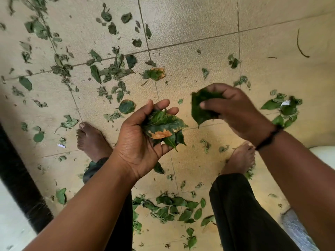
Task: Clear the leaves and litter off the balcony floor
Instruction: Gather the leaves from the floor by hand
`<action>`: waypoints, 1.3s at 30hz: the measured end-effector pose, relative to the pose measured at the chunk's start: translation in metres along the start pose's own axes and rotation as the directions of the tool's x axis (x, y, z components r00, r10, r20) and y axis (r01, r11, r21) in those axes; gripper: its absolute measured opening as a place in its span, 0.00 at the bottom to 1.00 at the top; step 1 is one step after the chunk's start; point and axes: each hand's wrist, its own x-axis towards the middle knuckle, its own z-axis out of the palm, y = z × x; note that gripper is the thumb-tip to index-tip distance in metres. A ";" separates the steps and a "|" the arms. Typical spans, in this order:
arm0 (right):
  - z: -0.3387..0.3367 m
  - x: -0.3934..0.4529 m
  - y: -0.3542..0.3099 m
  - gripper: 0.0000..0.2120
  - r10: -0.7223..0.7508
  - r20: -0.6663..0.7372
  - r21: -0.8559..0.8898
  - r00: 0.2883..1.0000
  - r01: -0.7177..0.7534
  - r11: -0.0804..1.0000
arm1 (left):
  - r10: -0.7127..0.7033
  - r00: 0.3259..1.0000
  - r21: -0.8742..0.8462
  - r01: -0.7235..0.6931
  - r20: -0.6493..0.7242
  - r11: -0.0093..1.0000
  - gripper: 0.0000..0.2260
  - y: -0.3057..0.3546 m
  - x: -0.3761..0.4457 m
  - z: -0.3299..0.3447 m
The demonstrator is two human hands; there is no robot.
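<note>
While I stand barefoot on the balcony floor [199, 29], the head view shows both hands raised between my feet, each loaded with picked-up leaves. My left hand [143, 140] is turned palm up, fingers curled loosely around a small stack of leaves [165, 127]; the top one is mottled green with an orange-brown patch. I judge the cupped palm serves as a collecting tray, so that gathered leaves need not be carried away one at a time. My right hand [233, 107] grips a large dark green leaf [201, 111] between thumb and fingers, tip pointing down, just beside the stack but not touching it. The likely next step is to transfer this leaf onto the left palm, freeing the right hand for further picking.

The rest of the task's material lies on the tiles. Scattered leaves [101, 73] are densest at upper left and centre; a second cluster [174, 209] lies between my legs near the bottom edge, and a third [282, 109] lies to the right with a small white scrap of litter [285, 103] among it. A thin curved twig [301, 44] lies well apart at upper right. A dark bar [20, 182] runs along the left edge; its function cannot be determined. Most of the floor is not yet cleared.
</note>
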 end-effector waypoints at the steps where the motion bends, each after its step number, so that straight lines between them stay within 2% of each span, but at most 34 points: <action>1: 0.004 -0.011 -0.015 0.08 -0.008 0.016 0.130 1.000 0.005 0.991 | 0.010 1.000 -0.002 -0.010 -0.007 1.000 0.13 -0.001 0.001 0.000; 3: 0.017 -0.030 -0.038 0.06 -0.039 0.080 0.270 0.996 0.016 0.963 | 0.025 1.000 0.001 -0.025 -0.016 1.000 0.13 -0.003 0.002 -0.001; 4: 0.025 -0.037 -0.044 0.06 -0.043 0.107 0.249 0.993 0.015 0.968 | 0.029 0.999 0.004 -0.029 -0.016 1.000 0.13 -0.006 0.003 0.000; 5: 0.035 -0.043 -0.044 0.06 -0.028 0.115 0.152 0.993 0.010 0.988 | 0.031 0.999 0.002 -0.031 -0.012 1.000 0.14 -0.008 0.003 0.001; 7: 0.055 -0.050 -0.036 0.06 -0.011 0.064 -0.234 0.998 0.025 0.972 | 0.028 0.999 -0.014 -0.028 0.017 1.000 0.16 -0.014 0.003 0.002; 9: 0.077 -0.058 -0.025 0.09 -0.125 -0.001 -0.602 0.992 0.099 0.792 | 0.003 0.998 -0.057 0.001 0.065 0.998 0.19 -0.018 0.001 0.005; 11: 0.093 -0.068 -0.017 0.17 -0.284 -0.065 -0.773 0.957 0.132 0.621 | -0.009 0.997 -0.084 0.016 0.080 0.996 0.19 -0.021 -0.001 0.008; 13: 0.097 -0.076 -0.012 0.23 -0.396 -0.138 -0.835 0.908 0.108 0.540 | -0.003 0.994 -0.113 0.015 0.106 0.993 0.19 -0.024 0.000 0.011; 15: 0.088 -0.086 -0.010 0.27 -0.408 -0.159 -0.831 0.899 0.101 0.547 | -0.002 0.990 -0.136 0.021 0.141 0.990 0.22 -0.029 -0.001 0.014; 18: 0.057 -0.099 -0.008 0.30 -0.362 -0.131 -0.732 0.923 0.156 0.664 | -0.091 0.962 -0.134 0.128 0.257 0.983 0.26 -0.040 0.005 0.017; 21: 0.023 -0.107 0.001 0.30 -0.331 -0.072 -0.675 0.941 0.198 0.711 | -0.022 0.981 -0.012 0.025 0.191 1.000 0.32 -0.063 0.013 0.027; 22: 0.013 -0.109 0.005 0.30 -0.322 -0.066 -0.665 0.944 0.199 0.719 | -0.017 0.978 0.005 0.016 0.207 1.000 0.31 -0.071 0.019 0.036; 24: -0.007 -0.116 0.013 0.30 -0.291 -0.076 -0.619 0.954 0.183 0.764 | -0.159 0.950 -0.080 0.186 0.269 0.979 0.25 -0.086 0.038 0.052; 25: -0.018 -0.119 0.014 0.30 -0.284 -0.092 -0.589 0.954 0.178 0.788 | -0.123 0.957 -0.097 0.153 0.263 0.983 0.23 -0.093 0.043 0.065; 27: -0.047 -0.119 0.022 0.26 -0.339 -0.203 -0.471 0.919 0.212 0.856 | -0.102 0.950 -0.032 0.116 0.295 0.993 0.21 -0.108 0.061 0.090; 29: -0.086 -0.108 0.038 0.15 -0.366 -0.471 -0.268 0.802 0.265 0.926 | -0.140 0.960 0.055 0.130 0.243 0.990 0.18 -0.122 0.079 0.115; 30: -0.111 -0.099 0.052 0.08 -0.299 -0.622 -0.162 0.724 0.254 0.953 | -0.164 0.952 0.092 0.145 0.258 0.985 0.18 -0.128 0.087 0.127; 31: -0.138 -0.089 0.068 0.03 -0.188 -0.733 -0.069 0.653 0.204 0.976 | -0.188 0.938 0.126 0.157 0.290 0.980 0.18 -0.133 0.095 0.139; 32: -0.166 -0.079 0.086 0.03 -0.080 -0.792 -0.019 0.605 0.106 0.994 | -0.211 0.919 0.142 0.172 0.334 0.975 0.18 -0.138 0.101 0.150; 33: -0.193 -0.070 0.105 0.03 0.009 -0.811 -0.023 0.586 -0.046 0.999 | -0.228 0.902 0.153 0.183 0.367 0.971 0.18 -0.141 0.106 0.159; 34: -0.219 -0.062 0.127 0.03 0.079 -0.804 -0.071 0.589 -0.226 0.971 | -0.240 0.893 0.168 0.188 0.381 0.968 0.18 -0.145 0.112 0.167; 36: -0.260 -0.052 0.165 0.07 0.173 -0.762 -0.245 0.624 -0.525 0.815 | -0.273 0.878 0.211 0.203 0.394 0.956 0.19 -0.149 0.124 0.177; 37: -0.276 -0.047 0.178 0.09 0.192 -0.740 -0.333 0.645 -0.599 0.729 | -0.294 0.871 0.222 0.220 0.394 0.950 0.20 -0.150 0.131 0.179; 39: -0.295 -0.036 0.192 0.13 0.183 -0.704 -0.467 0.686 -0.643 0.607 | -0.332 0.855 0.219 0.263 0.399 0.940 0.21 -0.150 0.140 0.180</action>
